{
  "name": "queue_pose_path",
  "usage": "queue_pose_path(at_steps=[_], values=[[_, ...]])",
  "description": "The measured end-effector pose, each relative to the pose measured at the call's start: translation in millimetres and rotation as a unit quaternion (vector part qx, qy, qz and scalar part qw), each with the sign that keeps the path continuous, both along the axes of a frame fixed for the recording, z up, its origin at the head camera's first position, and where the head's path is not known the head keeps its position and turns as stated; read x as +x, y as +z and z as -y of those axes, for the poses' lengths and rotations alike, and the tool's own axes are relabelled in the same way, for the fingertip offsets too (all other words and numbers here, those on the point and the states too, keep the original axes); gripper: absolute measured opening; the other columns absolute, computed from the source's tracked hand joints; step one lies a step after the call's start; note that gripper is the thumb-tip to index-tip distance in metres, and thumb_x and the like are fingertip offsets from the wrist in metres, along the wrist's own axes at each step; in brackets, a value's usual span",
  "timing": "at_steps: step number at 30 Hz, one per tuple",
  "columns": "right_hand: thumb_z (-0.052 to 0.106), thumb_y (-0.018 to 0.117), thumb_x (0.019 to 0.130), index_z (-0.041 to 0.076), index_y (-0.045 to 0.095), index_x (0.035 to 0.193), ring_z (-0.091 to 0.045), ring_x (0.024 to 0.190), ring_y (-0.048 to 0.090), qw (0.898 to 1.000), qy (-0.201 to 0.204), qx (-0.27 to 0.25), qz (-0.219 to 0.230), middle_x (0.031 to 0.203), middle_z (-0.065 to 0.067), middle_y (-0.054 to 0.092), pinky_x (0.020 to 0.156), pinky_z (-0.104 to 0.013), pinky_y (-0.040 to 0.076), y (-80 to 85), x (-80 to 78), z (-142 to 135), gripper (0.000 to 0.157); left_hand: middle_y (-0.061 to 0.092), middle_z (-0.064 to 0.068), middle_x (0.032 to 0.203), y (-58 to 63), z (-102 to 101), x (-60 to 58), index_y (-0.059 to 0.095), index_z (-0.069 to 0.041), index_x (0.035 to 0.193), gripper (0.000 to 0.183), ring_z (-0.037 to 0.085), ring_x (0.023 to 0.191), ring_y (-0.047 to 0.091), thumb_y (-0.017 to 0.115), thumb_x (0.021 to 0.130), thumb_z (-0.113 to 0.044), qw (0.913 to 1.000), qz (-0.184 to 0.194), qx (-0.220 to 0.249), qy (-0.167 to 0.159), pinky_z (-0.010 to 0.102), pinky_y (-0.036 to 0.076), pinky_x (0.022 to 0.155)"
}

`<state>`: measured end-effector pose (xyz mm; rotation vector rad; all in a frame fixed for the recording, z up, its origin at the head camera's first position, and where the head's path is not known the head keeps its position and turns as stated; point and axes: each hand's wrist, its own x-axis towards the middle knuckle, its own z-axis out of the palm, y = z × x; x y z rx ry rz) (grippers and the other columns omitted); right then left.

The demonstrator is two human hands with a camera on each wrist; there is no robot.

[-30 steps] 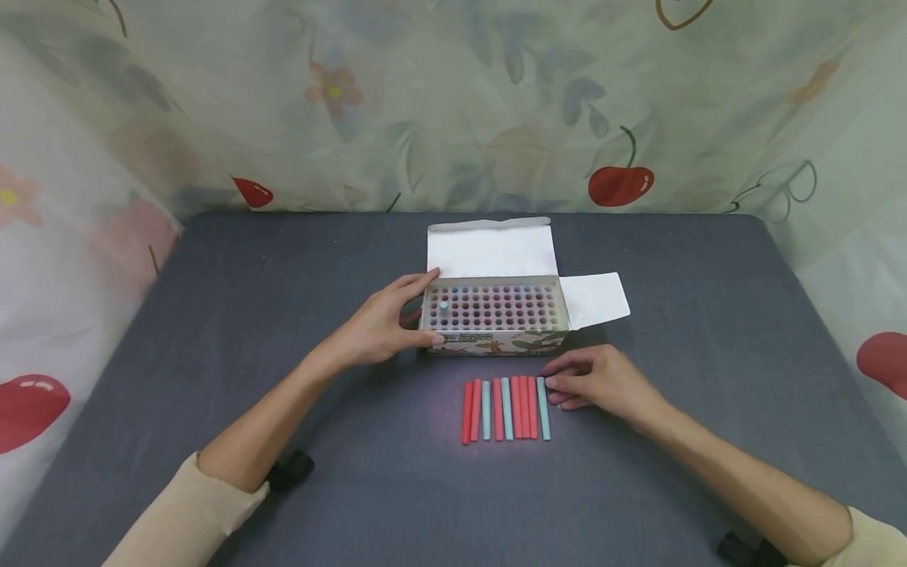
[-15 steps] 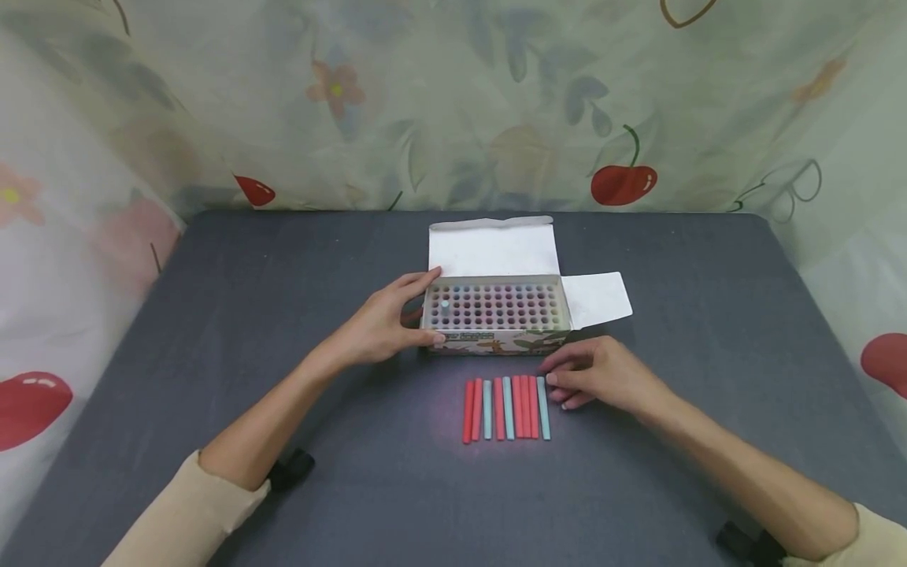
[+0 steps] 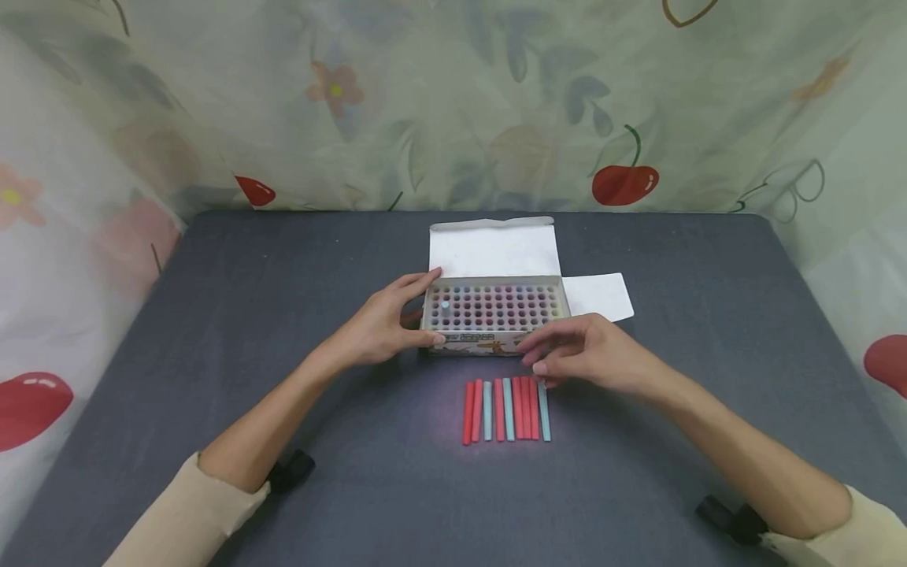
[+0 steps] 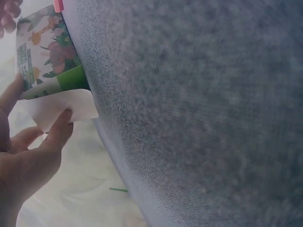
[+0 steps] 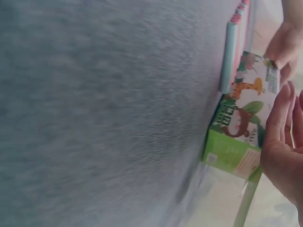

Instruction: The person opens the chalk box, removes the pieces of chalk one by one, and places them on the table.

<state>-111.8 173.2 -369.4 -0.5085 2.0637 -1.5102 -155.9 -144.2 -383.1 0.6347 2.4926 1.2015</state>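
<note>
My left hand (image 3: pixel 383 327) grips the left end of an open cardboard chalk box (image 3: pixel 471 347), thumb on the front wall and fingers at the side and back. Inside the box is a tray of holes (image 3: pixel 505 305), with one pale blue chalk stick (image 3: pixel 445 308) standing in a hole near the left. In front lies a row of several red chalk sticks (image 3: pixel 468 413) and a few blue-green ones; the rightmost is a blue-green chalk stick (image 3: pixel 544 417). Over its far end hovers my right hand (image 3: pixel 595 354), fingers loosely bent and nothing seen in them, partly hiding the box's front right corner.
The box's white lid (image 3: pixel 494 250) stands raised at the back, and a white side flap (image 3: pixel 598 296) sticks out to the right. A dark grey cloth (image 3: pixel 354 488) covers the table. Behind hangs a patterned curtain (image 3: pixel 453 102).
My right hand has moved up and to the left, from beside the rightmost chalk stick to over its far end and the box's front. The left hand stays on the box.
</note>
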Motion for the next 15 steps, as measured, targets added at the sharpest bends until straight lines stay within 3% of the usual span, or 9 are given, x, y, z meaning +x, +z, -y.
queue_pose_path(at_steps=[5, 11, 15], values=[[0.009, 0.076, 0.089, -0.002, 0.067, 0.122, -0.029, 0.090, 0.071, 1.000, 0.002, 0.000, -0.010, 0.111, -0.024, 0.069, 0.080, -0.038, 0.062, 6.8, -5.6, 10, 0.036, 0.027, 0.013, 0.158, -0.4, 1, 0.4, 0.025, -0.021, 0.159, 0.092, 0.030, 0.139, 0.041, 0.080, 0.086, -0.015, 1.0000, -0.001, 0.001, -0.002, 0.036, 0.049, 0.105], [0.007, 0.076, 0.088, 0.001, 0.068, 0.120, -0.037, 0.090, 0.070, 0.999, -0.017, -0.025, -0.024, 0.109, -0.021, 0.070, 0.080, -0.047, 0.062, 11.2, -14.0, 20, 0.033, 0.028, 0.012, 0.157, -0.6, 2, 0.4, 0.026, -0.021, 0.159, 0.092, 0.029, 0.140, 0.041, 0.081, 0.086, -0.015, 1.0000, -0.001, 0.004, 0.000, 0.036, 0.048, 0.106], [0.005, 0.075, 0.088, 0.000, 0.068, 0.119, -0.036, 0.092, 0.070, 0.999, -0.025, -0.041, -0.026, 0.108, -0.018, 0.071, 0.080, -0.044, 0.062, 12.3, -19.9, 25, 0.032, 0.028, 0.011, 0.157, -0.6, 1, -0.3, 0.026, -0.021, 0.159, 0.092, 0.028, 0.139, 0.041, 0.081, 0.085, -0.015, 1.0000, 0.001, 0.007, 0.000, 0.036, 0.048, 0.106]])
